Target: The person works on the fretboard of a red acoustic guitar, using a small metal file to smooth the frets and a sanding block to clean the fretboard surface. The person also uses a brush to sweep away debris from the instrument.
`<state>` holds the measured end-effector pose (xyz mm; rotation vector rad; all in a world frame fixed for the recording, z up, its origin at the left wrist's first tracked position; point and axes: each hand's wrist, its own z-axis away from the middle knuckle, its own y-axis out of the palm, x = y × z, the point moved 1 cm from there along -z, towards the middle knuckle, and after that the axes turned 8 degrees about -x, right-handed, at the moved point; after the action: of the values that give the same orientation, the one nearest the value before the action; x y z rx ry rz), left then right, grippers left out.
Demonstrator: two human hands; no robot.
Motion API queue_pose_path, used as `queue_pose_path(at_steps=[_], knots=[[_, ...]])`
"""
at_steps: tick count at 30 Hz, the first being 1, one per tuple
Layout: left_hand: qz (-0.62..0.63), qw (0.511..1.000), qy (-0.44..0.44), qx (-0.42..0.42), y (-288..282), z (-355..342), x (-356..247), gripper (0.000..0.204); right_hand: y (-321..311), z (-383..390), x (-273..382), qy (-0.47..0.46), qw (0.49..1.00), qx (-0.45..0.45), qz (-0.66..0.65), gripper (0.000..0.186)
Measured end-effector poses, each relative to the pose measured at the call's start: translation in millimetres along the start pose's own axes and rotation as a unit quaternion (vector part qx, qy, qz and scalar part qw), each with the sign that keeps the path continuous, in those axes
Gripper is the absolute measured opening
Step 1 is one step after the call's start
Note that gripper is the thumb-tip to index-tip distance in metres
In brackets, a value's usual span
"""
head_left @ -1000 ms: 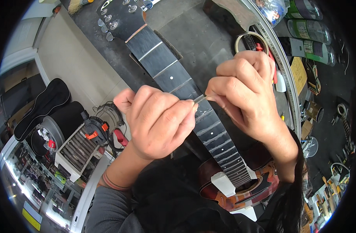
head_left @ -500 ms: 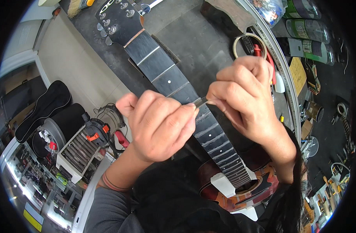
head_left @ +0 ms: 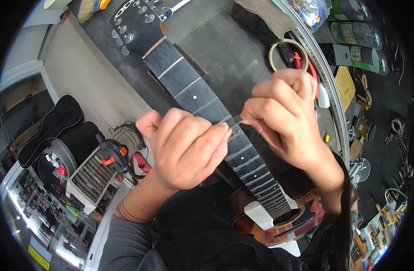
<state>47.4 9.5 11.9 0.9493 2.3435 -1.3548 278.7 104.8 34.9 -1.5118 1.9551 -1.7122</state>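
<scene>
An acoustic guitar lies across the bench, its dark fingerboard (head_left: 188, 88) running from the headstock (head_left: 139, 34) at the far left to the reddish-brown body (head_left: 275, 235) near me. Both hands are over the middle of the neck. My left hand (head_left: 186, 151) is closed, pinching one end of a thin, narrow strip (head_left: 236, 123) between thumb and forefinger. At the other end, right of the neck, the fingertips of my right hand (head_left: 283, 115) pinch it too. The strip crosses the fingerboard over a fret; its material is unclear. White paper or tape (head_left: 259, 215) covers part of the body.
A tape roll (head_left: 272, 56) and a red-handled tool (head_left: 298, 60) lie beyond my right hand. Green-labelled bottles (head_left: 356, 34) stand at the far right. A brush (head_left: 85, 13) lies at the far left bench edge. Off the bench, left, are a vacuum-like machine (head_left: 109, 151) and a black case (head_left: 51, 131).
The strip has tilted between my fingers and shows a thinner, lighter edge than before. My hands have barely shifted, staying over the same part of the neck.
</scene>
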Motion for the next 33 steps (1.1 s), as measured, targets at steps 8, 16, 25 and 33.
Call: queue_pose_path(at_steps=[8,16,25,33], knots=[[0.031,0.999,-0.012,0.008,-0.9,3.5,-7.4,0.033,-6.6,6.5,4.8,0.012,1.0,-0.011,-0.016,0.031],[0.014,1.0,-0.006,0.011,-1.9,9.2,-9.3,0.031,-7.0,9.0,4.2,0.007,1.0,0.012,-0.019,0.03],[0.004,1.0,-0.012,0.002,0.2,-2.3,0.6,0.032,2.0,-4.2,-0.7,-0.002,1.0,-0.005,-0.008,0.026],[0.005,1.0,0.001,0.016,-1.4,8.1,-11.4,0.034,-4.8,15.2,2.7,0.002,1.0,0.001,-0.023,0.027]])
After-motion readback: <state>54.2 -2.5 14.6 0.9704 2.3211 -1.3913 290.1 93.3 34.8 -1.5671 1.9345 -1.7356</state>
